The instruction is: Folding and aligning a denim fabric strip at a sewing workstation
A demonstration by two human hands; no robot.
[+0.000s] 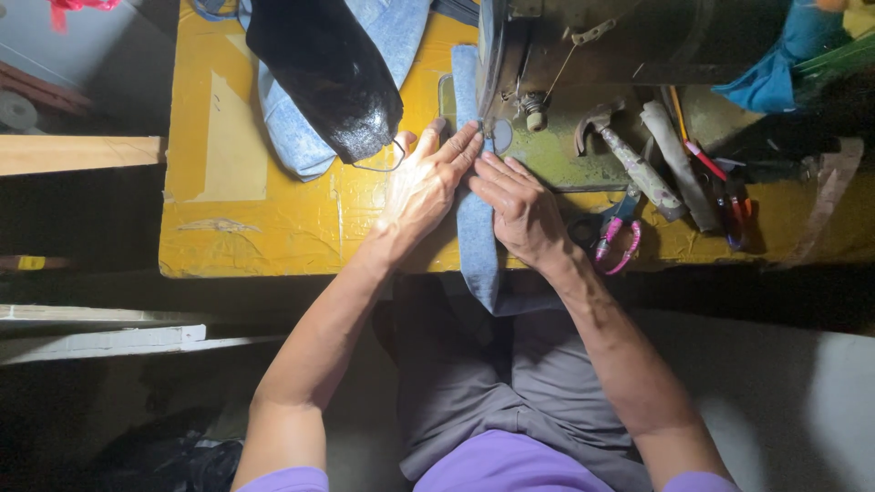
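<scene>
A narrow blue denim strip (pixel 476 239) runs from under the sewing machine (pixel 583 55) down over the yellow table's (pixel 237 219) front edge onto my lap. My left hand (pixel 424 182) lies flat on the table with its fingertips pressing the strip's left edge near the needle area. On the strip's right side rests my right hand (pixel 515 205), fingers bent and pressing the cloth down. Neither hand grips anything.
A black shiny fabric piece (pixel 328 73) and light blue denim (pixel 301 137) lie at the table's back left. Right of the machine lie a hammer (pixel 629 159), pink-handled scissors (pixel 620 232), a red pen (pixel 702 155) and other tools. Wooden boards (pixel 73 153) stand at left.
</scene>
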